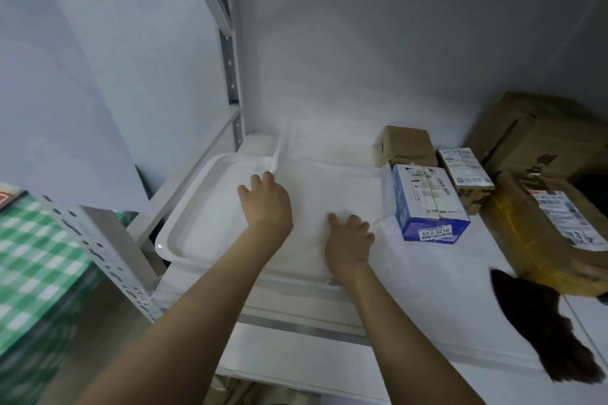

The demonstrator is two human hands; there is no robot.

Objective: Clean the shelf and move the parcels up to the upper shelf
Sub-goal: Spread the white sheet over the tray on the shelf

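Green checked cloth [29, 256] at left, white wall [394, 43] behind

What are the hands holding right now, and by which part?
The left hand appears to pinch a raised fold of the white sheet at its fingertips; the right hand just rests flat on it.

Dim, bluish light; wide-angle bending at edges; blurred left margin

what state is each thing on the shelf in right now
white sheet: spread over tray and shelf, far left edge lifted
white tray: partly under sheet
left hand: pinches sheet's lifted edge
right hand: pressed flat on sheet
blue box: shut, upright, at sheet's right edge
large brown parcel: shut, taped
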